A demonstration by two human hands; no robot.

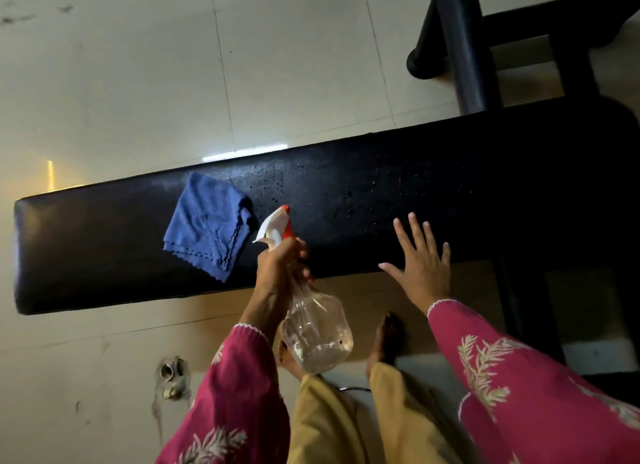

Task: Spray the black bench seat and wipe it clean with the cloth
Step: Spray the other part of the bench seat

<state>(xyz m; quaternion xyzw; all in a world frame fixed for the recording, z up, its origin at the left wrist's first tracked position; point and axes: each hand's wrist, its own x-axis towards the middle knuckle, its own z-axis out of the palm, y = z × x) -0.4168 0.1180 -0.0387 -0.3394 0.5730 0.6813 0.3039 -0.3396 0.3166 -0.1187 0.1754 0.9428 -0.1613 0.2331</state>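
Observation:
The black bench seat (415, 172) runs across the middle of the view, with small spray droplets glistening on its centre. A folded blue cloth (207, 224) lies flat on the seat, left of centre. My left hand (277, 266) grips the neck of a clear spray bottle (317, 332) with a white and orange trigger head (277, 226), its nozzle pointing at the seat just right of the cloth. My right hand (420, 259) hovers over the seat's near edge, fingers spread, holding nothing.
Black metal frame parts (464, 47) of gym equipment stand at the top right beyond the bench. Pale floor tiles (138, 65) surround the bench. My bare feet (388, 339) stand close to its near side. A small floor drain (171, 377) is at lower left.

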